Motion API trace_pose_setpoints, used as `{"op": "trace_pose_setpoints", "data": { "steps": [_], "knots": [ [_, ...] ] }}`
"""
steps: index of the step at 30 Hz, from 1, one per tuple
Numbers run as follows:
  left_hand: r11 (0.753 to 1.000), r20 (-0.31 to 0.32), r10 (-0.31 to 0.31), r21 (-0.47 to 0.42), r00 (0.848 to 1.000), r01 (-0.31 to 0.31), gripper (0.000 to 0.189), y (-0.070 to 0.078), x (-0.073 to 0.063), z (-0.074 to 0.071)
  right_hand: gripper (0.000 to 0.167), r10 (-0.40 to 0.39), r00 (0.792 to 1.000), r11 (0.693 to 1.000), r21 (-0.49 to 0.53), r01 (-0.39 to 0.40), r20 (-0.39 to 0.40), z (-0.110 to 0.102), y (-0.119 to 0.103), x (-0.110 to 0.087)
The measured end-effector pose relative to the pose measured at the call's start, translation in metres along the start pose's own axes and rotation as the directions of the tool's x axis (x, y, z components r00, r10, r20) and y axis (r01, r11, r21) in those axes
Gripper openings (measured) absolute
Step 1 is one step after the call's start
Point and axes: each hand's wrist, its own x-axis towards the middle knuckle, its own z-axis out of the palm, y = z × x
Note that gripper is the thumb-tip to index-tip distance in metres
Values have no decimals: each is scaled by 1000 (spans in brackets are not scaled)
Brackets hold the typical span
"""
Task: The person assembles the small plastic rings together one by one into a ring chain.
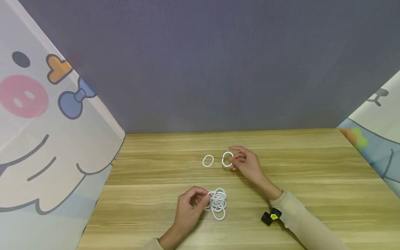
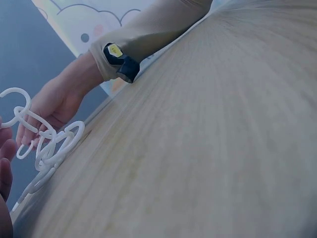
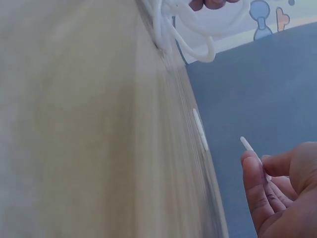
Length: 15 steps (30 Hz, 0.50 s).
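A cluster of linked white plastic C-shaped rings (image 1: 219, 201) lies on the wooden table, and my left hand (image 1: 189, 208) pinches one ring at its left side between thumb and fingers. In the left wrist view that ring (image 2: 16, 89) stands raised above the rest of the tangle (image 2: 49, 153). Farther back, my right hand (image 1: 248, 167) holds a single white ring (image 1: 223, 160) by its right side, between thumb and fingers. The right wrist view shows this ring (image 3: 246, 144) edge-on, held off the table. Left of it, another loose ring (image 1: 208, 155) lies flat on the wood.
The wooden table (image 1: 150, 194) runs back to a grey panel (image 1: 218, 69). Panels with cartoon prints stand at the left (image 1: 78, 146) and right (image 1: 381, 128). A black wrist device (image 1: 271, 217) with a yellow mark sits at the right cuff.
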Motion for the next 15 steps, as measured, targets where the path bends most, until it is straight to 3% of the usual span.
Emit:
{"op": "trace_pose_setpoints", "data": {
  "steps": [5,15],
  "knots": [
    [1000,3,-7,0,1000,7,10,1,0,1,38,-43,999,999,27,43,27,-2,-3,-8],
    [1000,3,-11,1,1000,11,9,0,0,0,35,4,996,998,67,-10,90,-5,-12,-27]
  ]
}}
